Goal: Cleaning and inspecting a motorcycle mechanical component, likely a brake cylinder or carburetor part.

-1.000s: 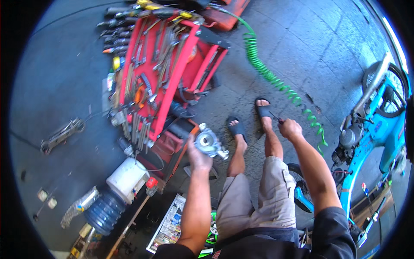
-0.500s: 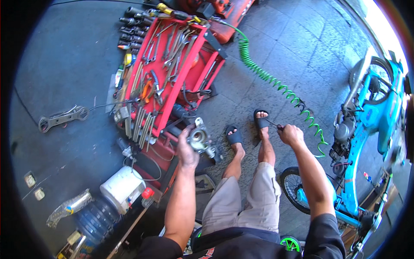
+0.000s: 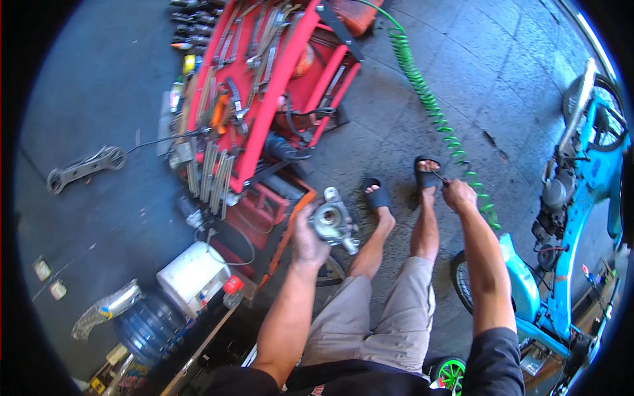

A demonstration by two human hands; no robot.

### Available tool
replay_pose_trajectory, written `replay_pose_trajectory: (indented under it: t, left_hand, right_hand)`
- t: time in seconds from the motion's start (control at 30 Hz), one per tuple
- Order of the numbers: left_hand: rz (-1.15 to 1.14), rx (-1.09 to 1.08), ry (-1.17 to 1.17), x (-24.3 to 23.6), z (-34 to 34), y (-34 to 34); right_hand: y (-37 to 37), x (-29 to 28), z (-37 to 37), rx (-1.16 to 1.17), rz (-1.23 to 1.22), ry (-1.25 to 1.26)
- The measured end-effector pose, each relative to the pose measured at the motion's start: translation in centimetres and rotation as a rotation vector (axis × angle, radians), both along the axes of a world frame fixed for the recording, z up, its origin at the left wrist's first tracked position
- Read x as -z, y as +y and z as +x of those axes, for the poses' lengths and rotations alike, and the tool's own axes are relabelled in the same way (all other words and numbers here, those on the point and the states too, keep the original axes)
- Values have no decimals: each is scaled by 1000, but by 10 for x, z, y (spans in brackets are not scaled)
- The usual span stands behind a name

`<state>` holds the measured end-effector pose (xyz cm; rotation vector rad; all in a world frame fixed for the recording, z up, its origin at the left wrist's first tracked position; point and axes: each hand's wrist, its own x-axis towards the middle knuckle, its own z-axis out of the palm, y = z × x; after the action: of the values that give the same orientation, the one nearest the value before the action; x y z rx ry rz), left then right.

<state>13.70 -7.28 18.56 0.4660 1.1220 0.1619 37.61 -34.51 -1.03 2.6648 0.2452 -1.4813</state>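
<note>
My left hand (image 3: 309, 243) is closed around a silver metal casting (image 3: 329, 220) with a round bore, its opening facing up. Beside the red tool cart, it is held above the floor with lugs sticking out past my fingers. Farther right, my right hand (image 3: 460, 196) is wrapped around the dark handle of a screwdriver (image 3: 436, 175). Its thin shaft points forward and left, over my right sandal as seen from above. The tip is too small to make out. The two hands are well apart.
A red tool cart (image 3: 281, 99) full of wrenches stands at the left. A green coiled air hose (image 3: 422, 86) hangs across the floor. On the right is a light-blue motorcycle (image 3: 564, 251). A white bucket (image 3: 191, 270) and blue water jug (image 3: 148, 327) sit at lower left.
The view has shifted, with the cart now higher in the picture. My left hand and the casting sit farther right and clear of the cart's edge. Both hands keep their holds.
</note>
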Motion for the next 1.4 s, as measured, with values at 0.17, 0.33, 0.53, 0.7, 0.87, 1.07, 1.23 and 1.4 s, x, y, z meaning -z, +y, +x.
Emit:
replay_pose_trajectory:
  t: [0.17, 0.33, 0.53, 0.7, 0.87, 1.07, 1.23, 1.4]
  left_hand:
    - [16, 50, -129, -41, 35, -4]
    - [-70, -10, -164, -89, 69, 7]
    - [-72, -50, -158, -133, 107, 12]
    - [-43, -36, -95, -154, 134, 7]
    - [126, -56, -21, -160, 152, 1]
    - [208, -14, 37, -159, 160, 4]
    - [306, 39, 51, -154, 156, 0]
    - [407, 122, 64, -150, 150, 1]
  right_hand:
    - [-8, -94, -8, 77, 312, -73]
    - [-5, -209, -9, 303, 706, -59]
    - [8, -293, 12, 406, 769, 8]
    - [17, -324, 29, 363, 823, 27]
    - [18, -343, 37, 340, 798, 67]
    - [21, -358, 40, 288, 785, 140]
    - [27, -366, 36, 173, 820, 151]
    - [37, -370, 28, 61, 834, 119]
